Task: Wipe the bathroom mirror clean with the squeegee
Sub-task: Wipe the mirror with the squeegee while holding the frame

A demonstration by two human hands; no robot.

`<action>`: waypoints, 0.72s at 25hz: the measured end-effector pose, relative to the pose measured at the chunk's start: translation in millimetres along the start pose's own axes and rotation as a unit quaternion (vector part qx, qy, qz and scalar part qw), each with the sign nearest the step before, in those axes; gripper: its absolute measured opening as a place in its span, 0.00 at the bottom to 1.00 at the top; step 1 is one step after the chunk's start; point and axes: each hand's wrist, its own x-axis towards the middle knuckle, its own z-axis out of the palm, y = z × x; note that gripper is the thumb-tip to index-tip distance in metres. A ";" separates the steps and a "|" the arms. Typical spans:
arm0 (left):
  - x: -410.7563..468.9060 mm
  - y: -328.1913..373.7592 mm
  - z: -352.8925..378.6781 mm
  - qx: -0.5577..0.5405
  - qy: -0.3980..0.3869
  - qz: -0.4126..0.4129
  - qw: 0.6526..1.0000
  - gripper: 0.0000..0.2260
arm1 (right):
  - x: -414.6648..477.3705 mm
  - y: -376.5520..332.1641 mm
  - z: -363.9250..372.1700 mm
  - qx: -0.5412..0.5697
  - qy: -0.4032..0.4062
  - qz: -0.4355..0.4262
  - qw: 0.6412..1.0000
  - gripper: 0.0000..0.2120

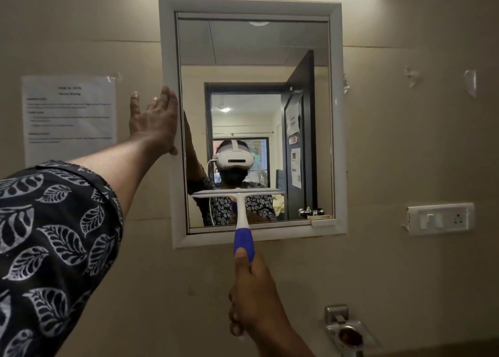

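Leftmost, a printed paper notice [68,116] is stuck to the beige wall. Beside it the left arm, in a leaf-patterned sleeve [54,235], stretches up and forward. The left hand [155,119] lies flat against the left side of the white mirror frame [167,46], fingers straight and pointing up, holding nothing.

Further right, the squeegee [240,208] sits on the lower part of the mirror [253,46]. Its white blade lies level against the glass, and its blue handle hangs down across the bottom of the frame. The right hand [251,289], below the mirror, grips the end of that handle with the thumb laid up along it.

Right of the mirror is a white switch plate [440,219]. Lower down, a metal wall holder [348,332] carries a round dish; its contents cannot be made out.
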 end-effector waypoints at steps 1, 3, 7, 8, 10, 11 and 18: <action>-0.1 0.0 -0.2 0.000 0.001 0.001 1.000 0.52 | -3.9 5.2 -0.2 0.002 0.000 0.011 1.000 0.11; -0.3 -0.2 -0.3 0.001 0.001 0.001 1.000 0.52 | -9.6 16.4 -0.2 0.007 0.004 0.035 0.999 0.11; 0.6 -0.3 0.5 0.003 0.004 0.001 1.000 0.52 | -17.2 30.9 -0.8 0.007 0.015 0.055 0.998 0.13; 1.0 -0.3 0.9 0.003 0.005 0.001 1.000 0.53 | -20.1 30.2 -3.3 0.012 0.007 0.064 0.998 0.14; 1.7 -0.3 1.7 0.004 0.007 0.000 1.000 0.53 | -26.4 15.6 -13.6 0.039 -0.024 0.082 0.996 0.14; 2.0 -0.4 2.3 0.005 0.008 -0.001 1.000 0.53 | -27.3 2.2 -21.3 0.048 -0.035 0.073 0.996 0.14; 3.9 1.2 4.5 0.002 0.015 -0.005 1.000 0.52 | 43.9 -170.2 -76.1 -0.022 0.075 -0.241 0.967 0.14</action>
